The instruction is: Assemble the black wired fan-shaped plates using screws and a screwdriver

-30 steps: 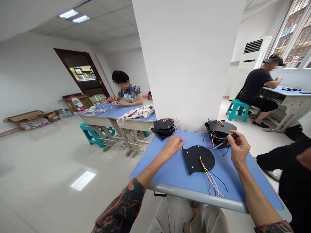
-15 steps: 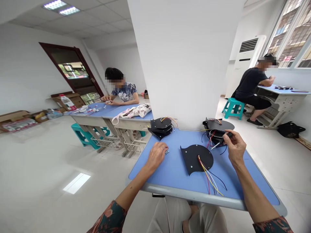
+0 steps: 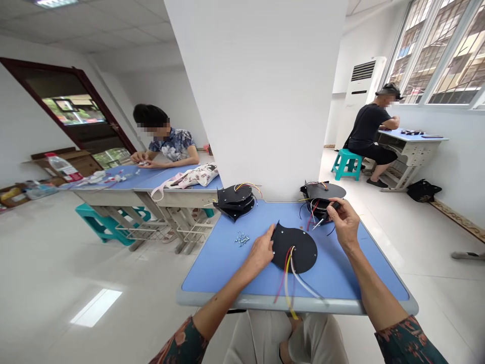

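A flat black blower-shaped housing [image 3: 303, 251] lies on the blue table before me, small screws along its rim and red, yellow and white wires coming from its middle. My left hand [image 3: 261, 247] grips its left edge, the fingertips partly hidden against it. In my right hand [image 3: 345, 222] is a screwdriver [image 3: 321, 221] with a dark handle, its metal shaft pointing down and left, apart from the housing. Left of my left hand lies a small pile of screws [image 3: 241, 239].
Stacks of similar black housings with wires stand at the table's back left [image 3: 234, 199] and back right [image 3: 322, 192], against a white pillar [image 3: 261, 101]. Two people sit at other desks, left [image 3: 172, 146] and right [image 3: 371, 121]. The table's grey edge [image 3: 242, 302] is close to my lap.
My left hand has left the screw pile and moved right onto the housing, which has turned, its wires swinging. My right hand still holds the screwdriver. The whole view has shifted to the right.
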The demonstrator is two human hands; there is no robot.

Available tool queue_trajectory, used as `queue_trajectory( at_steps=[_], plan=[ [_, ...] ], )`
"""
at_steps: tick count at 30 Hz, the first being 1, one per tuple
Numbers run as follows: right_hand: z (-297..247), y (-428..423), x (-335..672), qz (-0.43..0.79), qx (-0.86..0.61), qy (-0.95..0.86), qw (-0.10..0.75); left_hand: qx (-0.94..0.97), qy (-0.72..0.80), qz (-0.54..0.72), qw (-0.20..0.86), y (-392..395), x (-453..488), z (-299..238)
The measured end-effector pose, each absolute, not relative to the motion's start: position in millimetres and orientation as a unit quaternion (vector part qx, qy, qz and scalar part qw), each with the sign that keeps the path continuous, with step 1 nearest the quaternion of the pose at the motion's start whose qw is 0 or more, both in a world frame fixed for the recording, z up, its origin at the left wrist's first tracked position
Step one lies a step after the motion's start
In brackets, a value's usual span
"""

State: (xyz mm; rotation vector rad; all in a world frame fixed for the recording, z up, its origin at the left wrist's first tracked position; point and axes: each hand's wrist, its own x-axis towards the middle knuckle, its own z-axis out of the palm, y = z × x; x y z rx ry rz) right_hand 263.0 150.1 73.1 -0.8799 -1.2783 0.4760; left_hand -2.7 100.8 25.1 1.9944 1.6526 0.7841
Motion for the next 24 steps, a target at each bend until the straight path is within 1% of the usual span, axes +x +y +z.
queue_trajectory(
  at_steps=[3, 9, 16, 18, 21, 24],
  plan=[
    [72, 150, 263, 0.206, -0.396, -0.578, 0.682, 0.750, 0.575, 0.254, 0.205, 119, -10, 37],
    [71, 148, 261, 0.207, -0.394, -0.599, 0.666, 0.781, 0.578, 0.208, 0.115, 137, 2, 47],
    [74, 142, 255, 0.164, -0.390, -0.662, 0.619, 0.817, 0.538, 0.195, 0.070, 148, 11, 48],
    [75, 139, 254, 0.149, -0.384, -0.685, 0.601, 0.821, 0.525, 0.218, 0.060, 146, 15, 54],
    [75, 136, 252, 0.137, -0.367, -0.716, 0.577, 0.812, 0.494, 0.294, 0.098, 134, 27, 68],
    [75, 135, 250, 0.135, -0.351, -0.741, 0.556, 0.793, 0.448, 0.348, 0.222, 123, 45, 77]
  ],
)
